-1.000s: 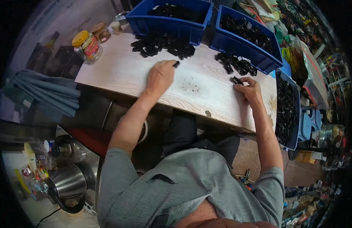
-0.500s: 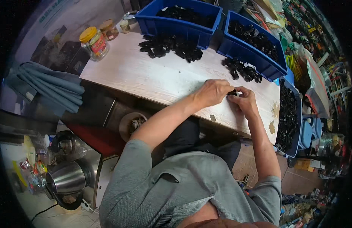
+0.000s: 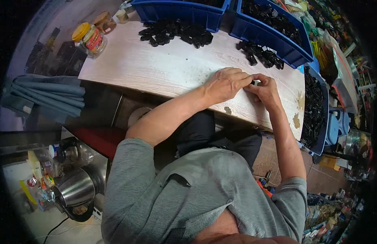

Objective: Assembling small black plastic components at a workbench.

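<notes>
Over the front part of the pale wooden table (image 3: pixel 143 67), both my hands meet at a small black plastic part (image 3: pixel 254 82). My left hand (image 3: pixel 229 84) has its fingers closed, the thumb and fingertips against the part's left side. From the right, my right hand (image 3: pixel 265 91) pinches the same part between thumb and forefinger. Fingers cover most of it, so its exact kind cannot be made out. Beyond my hands lie two loose heaps of similar black parts, a wide left heap (image 3: pixel 176 32) and a smaller right heap (image 3: pixel 260 55).
A left blue bin (image 3: pixel 180 14) and a right blue bin (image 3: pixel 274 34), with black parts inside, stand along the far edge. Another blue bin (image 3: pixel 315 110) sits beside the table's right edge. A yellow-lidded jar (image 3: pixel 90 40) is at the far left, above folded grey cloth (image 3: pixel 48 95).
The view has shifted, so the bins and heaps appear higher. My hands stay together at the black part, with my left hand's fingers now nearer to the right hand.
</notes>
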`<action>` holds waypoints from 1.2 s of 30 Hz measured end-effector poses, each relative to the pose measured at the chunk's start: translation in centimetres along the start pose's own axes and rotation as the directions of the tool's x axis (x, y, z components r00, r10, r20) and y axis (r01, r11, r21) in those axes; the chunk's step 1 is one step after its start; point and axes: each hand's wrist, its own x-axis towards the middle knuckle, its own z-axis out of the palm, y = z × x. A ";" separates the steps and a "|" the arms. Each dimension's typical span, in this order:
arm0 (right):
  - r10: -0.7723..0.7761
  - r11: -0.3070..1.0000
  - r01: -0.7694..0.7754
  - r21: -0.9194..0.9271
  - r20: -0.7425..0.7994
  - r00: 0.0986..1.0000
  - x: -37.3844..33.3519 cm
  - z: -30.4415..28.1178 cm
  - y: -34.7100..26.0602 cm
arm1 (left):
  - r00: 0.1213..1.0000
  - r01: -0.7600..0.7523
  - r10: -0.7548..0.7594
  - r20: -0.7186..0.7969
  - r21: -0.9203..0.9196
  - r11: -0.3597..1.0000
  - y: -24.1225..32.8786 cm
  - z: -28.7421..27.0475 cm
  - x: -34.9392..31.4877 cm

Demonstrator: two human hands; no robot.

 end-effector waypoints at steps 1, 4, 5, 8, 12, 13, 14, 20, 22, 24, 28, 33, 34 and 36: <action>-0.002 1.000 0.002 -0.004 -0.002 1.000 0.1 0.1 0.0 | 1.000 0.001 -0.001 -0.001 0.003 1.000 0.1 0.0 -0.1; 0.021 0.999 -0.022 -0.032 -0.019 1.000 -0.1 -0.2 -0.3 | 0.999 0.000 0.001 -0.033 0.003 1.000 0.2 0.3 -0.2; 0.020 0.999 -0.020 -0.031 -0.027 0.999 -0.1 -0.2 -0.1 | 0.994 0.006 -0.002 -0.109 0.033 0.999 -0.2 0.3 -0.2; 0.048 0.989 -0.040 0.143 -0.053 0.997 -0.6 -0.6 0.0 | 0.939 0.136 -0.088 -0.331 0.124 0.983 -3.7 -0.9 -0.8; 0.172 0.962 -0.136 0.237 -0.139 0.975 -1.4 -2.2 0.4 | 0.933 0.308 -0.141 -0.332 0.531 0.789 -8.9 -6.2 -1.4; 0.158 0.955 -0.112 0.274 -0.154 0.975 -1.0 -3.1 1.3 | 0.943 0.312 -0.180 -0.281 0.551 0.774 -10.6 -6.5 -2.6; 0.145 0.947 -0.088 0.309 -0.168 0.975 -0.9 -3.9 1.8 | 0.948 0.315 -0.222 -0.229 0.570 0.758 -11.9 -6.5 -3.6; 0.269 0.876 0.034 0.482 -0.545 0.794 0.0 -12.9 5.9 | 0.958 0.275 -0.194 -0.211 0.494 0.825 -10.8 -6.5 -4.5; 0.215 0.883 0.134 0.449 -0.643 0.735 1.3 -14.7 6.9 | 0.956 0.283 -0.208 -0.207 0.466 0.838 -10.3 -6.6 -4.8; 0.351 0.843 0.057 0.534 -0.628 0.694 1.3 -14.5 6.6 | 0.951 0.293 -0.223 -0.212 0.409 0.864 -10.0 -7.0 -5.0; 0.314 0.914 -0.084 0.397 -0.561 0.766 2.6 -12.7 5.0 | 0.901 0.435 -0.404 -0.161 0.345 0.832 -10.5 -7.6 -3.9; 0.301 0.948 -0.197 0.250 -0.504 0.810 4.7 -10.3 3.3 | 0.683 0.728 -0.729 -0.054 -0.035 0.685 -9.3 -9.6 -3.0; 0.284 0.957 -0.211 0.199 -0.491 0.824 5.3 -9.9 3.1 | 0.563 0.811 -0.826 0.030 -0.209 0.546 -9.0 -10.0 -3.1; 0.264 0.962 -0.191 0.195 -0.484 0.834 6.0 -9.3 2.9 | 0.734 0.669 -0.675 -0.069 -0.094 0.737 -10.3 -9.9 -4.8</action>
